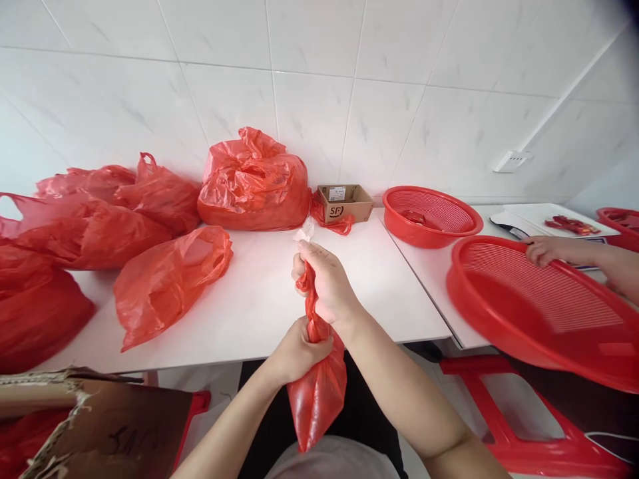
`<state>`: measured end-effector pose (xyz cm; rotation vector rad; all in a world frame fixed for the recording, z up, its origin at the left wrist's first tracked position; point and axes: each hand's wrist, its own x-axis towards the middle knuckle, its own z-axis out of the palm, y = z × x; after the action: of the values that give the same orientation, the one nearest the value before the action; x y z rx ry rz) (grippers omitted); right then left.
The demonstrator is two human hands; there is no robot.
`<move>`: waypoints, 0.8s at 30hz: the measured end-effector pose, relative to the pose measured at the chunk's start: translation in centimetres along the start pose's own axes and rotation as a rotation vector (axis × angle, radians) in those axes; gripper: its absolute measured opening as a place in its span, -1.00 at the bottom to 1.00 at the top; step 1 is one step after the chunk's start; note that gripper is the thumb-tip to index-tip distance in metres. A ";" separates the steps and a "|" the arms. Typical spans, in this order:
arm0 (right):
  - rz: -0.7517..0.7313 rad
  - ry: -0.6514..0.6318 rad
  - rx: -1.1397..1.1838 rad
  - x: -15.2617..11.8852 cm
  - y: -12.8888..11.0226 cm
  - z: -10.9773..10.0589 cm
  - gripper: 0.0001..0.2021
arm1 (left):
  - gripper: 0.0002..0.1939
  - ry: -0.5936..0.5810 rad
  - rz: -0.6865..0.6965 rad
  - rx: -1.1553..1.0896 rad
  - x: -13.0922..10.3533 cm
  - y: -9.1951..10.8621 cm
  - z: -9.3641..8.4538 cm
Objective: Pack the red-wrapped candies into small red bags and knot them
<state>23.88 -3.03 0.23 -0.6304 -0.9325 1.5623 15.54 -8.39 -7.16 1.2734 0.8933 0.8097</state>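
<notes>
A filled red plastic bag (319, 402) hangs in front of my body, just off the table's front edge. Its neck is twisted into a rope. My left hand (302, 356) wraps round the bag below the twist. Higher up, my right hand (327, 283) is closed on the twisted top, thumb upward. A small whitish scrap (304, 231) shows just beyond my right thumb; whether I hold it or it lies on the table, I cannot tell. The contents of the bag are hidden by the red plastic.
Red bags (254, 186) crowd the left and back of the white table (264, 286), with a flatter bag (172, 279) nearer. A small cardboard box (347, 203) and red basket (432, 213) stand behind. At right, another person's hand (546, 251) grips a large red basket (499, 313). An open carton (114, 426) sits front left.
</notes>
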 end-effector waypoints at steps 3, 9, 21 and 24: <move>-0.021 0.003 -0.019 -0.1 -0.3 -0.1 -0.56 | -0.90 -0.007 -0.013 0.032 0.3 0.1 -0.4; -0.019 0.026 -0.046 0.0 -0.4 -0.4 -0.56 | -0.73 0.046 -0.036 0.100 0.8 -0.7 -0.4; -0.103 -0.065 -0.154 0.0 -1.9 -1.1 -0.59 | -0.75 0.139 0.143 0.082 0.6 0.4 -0.4; -0.158 -0.086 -0.229 0.2 -2.6 -2.0 -0.63 | -0.73 0.190 0.261 0.009 0.9 1.1 -1.2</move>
<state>26.93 -2.31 1.36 -0.6369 -1.2090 1.3616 14.87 -6.95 -6.19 1.3544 0.8920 1.1488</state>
